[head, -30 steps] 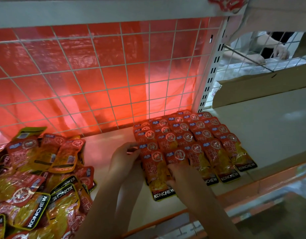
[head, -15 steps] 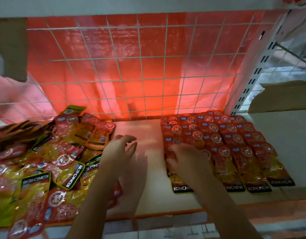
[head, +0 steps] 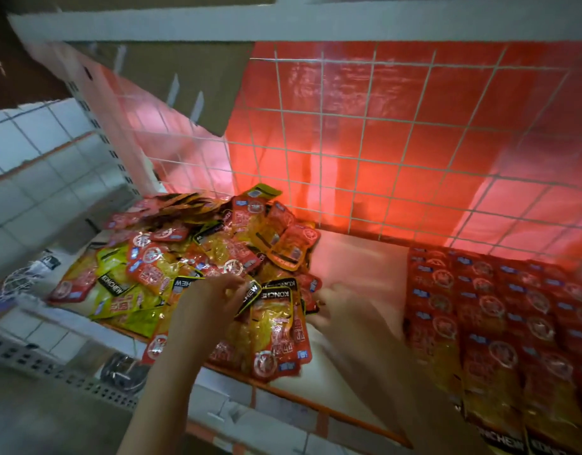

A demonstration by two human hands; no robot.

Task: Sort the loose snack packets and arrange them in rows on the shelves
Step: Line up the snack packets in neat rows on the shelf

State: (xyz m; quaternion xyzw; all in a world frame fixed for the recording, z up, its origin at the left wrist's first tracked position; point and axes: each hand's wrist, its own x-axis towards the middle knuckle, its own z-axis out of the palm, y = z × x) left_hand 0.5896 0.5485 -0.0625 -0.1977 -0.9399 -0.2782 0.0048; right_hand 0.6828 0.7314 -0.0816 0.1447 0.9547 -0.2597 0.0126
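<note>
At 9 o'clock: pile (head: pixel 197 267) | left hand (head: pixel 214 300) fingers curl into packets, picking stock | right hand (head: pixel 345 310) blurred, grip unclear | rows (head: pixel 499 323) at 3 o'clock

- "KONCHEW" in white on the black band of a loose yellow packet (head: pixel 113 284), at nine o'clock in the pile;
- "KONCHEW", cut off, on the row packets (head: pixel 499 436) at five o'clock.
</note>
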